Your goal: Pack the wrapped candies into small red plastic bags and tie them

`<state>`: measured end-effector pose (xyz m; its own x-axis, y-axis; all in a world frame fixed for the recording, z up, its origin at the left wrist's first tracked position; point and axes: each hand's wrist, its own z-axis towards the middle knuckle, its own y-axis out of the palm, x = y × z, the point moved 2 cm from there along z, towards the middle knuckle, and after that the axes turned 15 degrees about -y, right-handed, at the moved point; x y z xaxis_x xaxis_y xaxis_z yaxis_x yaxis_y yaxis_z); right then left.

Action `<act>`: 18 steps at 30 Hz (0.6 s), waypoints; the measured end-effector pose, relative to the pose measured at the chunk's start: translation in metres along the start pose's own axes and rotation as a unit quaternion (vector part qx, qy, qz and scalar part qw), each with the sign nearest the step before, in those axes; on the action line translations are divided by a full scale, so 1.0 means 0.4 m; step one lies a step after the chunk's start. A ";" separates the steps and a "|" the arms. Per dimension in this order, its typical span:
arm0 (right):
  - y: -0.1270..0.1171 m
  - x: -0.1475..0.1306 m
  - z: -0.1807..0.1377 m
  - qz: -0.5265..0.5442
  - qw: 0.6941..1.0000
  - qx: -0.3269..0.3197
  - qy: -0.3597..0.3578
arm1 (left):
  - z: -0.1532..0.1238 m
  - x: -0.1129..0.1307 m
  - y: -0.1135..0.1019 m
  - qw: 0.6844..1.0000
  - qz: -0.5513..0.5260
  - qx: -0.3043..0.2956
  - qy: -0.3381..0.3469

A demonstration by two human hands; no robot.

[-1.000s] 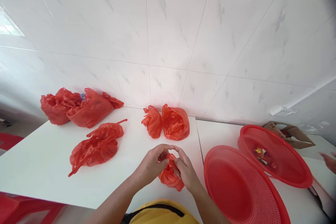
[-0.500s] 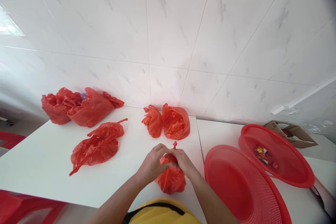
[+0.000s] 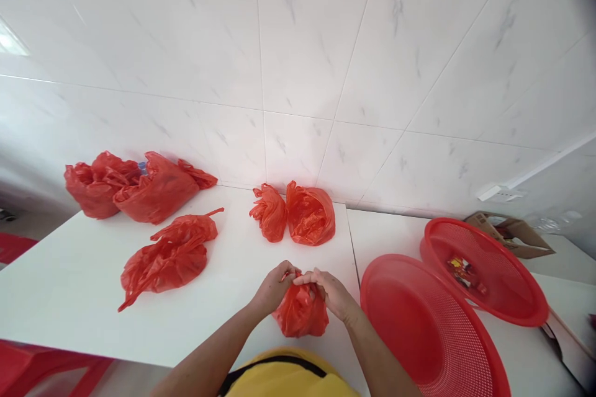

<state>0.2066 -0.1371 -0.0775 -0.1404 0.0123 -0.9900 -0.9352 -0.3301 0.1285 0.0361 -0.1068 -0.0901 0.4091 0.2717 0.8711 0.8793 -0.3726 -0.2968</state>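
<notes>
1. In the head view, both hands meet over a small red bag point(image 3: 302, 317), which sits on the white surface point(image 3: 84, 273) close to its near edge, right in front of the wearer's yellow garment point(image 3: 288, 378).
2. The left hand point(image 3: 274, 288) comes at the bag from its left side; its fingers are curled and pinch plastic at the gathered top.
3. The right hand point(image 3: 336, 298) arches over from the other side, its fingers bent and reaching across the top toward the left hand; whether they pinch the plastic, I cannot tell.
4. Beyond the hands, near the tiled wall point(image 3: 302, 43), a crumpled red bag point(image 3: 271, 216) stands just beside an open red bag point(image 3: 311, 218), its mouth facing the wearer.
5. To the left lies a slack red bag point(image 3: 167, 260), a handle trailing at either end. Behind it, by the wall, two bulky red bags point(image 3: 158, 195) touch each other, with a bit of something blue point(image 3: 143, 167) showing between them.
6. To the right, a nearer red basket point(image 3: 470, 329) is bare inside its wall; the farther red basket point(image 3: 507, 282) overlaps it in view and holds red-and-yellow packets point(image 3: 465, 273). Behind them sits an open cardboard box point(image 3: 531, 242).
</notes>
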 end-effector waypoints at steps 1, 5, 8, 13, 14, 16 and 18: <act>0.002 -0.003 -0.001 -0.008 1.000 0.006 -0.001 | -0.001 0.000 0.002 1.000 0.003 -0.012 -0.019; 0.010 0.004 0.007 -0.102 0.994 0.048 0.008 | -0.010 0.005 0.002 0.999 0.026 0.002 -0.048; 0.013 0.028 0.016 -0.206 0.974 0.090 0.028 | -0.019 0.008 0.002 0.998 0.033 -0.003 -0.048; 0.028 0.051 0.029 -0.205 0.972 0.117 0.015 | -0.028 0.010 -0.002 0.998 0.050 0.015 -0.036; 0.030 0.050 0.030 -0.181 0.976 0.121 0.014 | -0.029 0.009 -0.003 0.998 0.051 0.015 -0.036; 0.034 0.046 0.031 -0.108 0.986 0.126 0.024 | -0.029 0.008 -0.004 0.998 0.052 0.016 -0.038; 0.035 0.042 0.033 -0.007 0.990 0.135 0.029 | -0.028 0.006 -0.004 0.997 0.056 0.021 -0.041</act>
<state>0.1870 -0.1291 -0.0914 -0.1156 -0.0416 -0.9924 -0.9908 -0.0659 0.1181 0.0329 -0.1155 -0.0831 0.5226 0.3019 0.7973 0.8355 -0.3676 -0.4084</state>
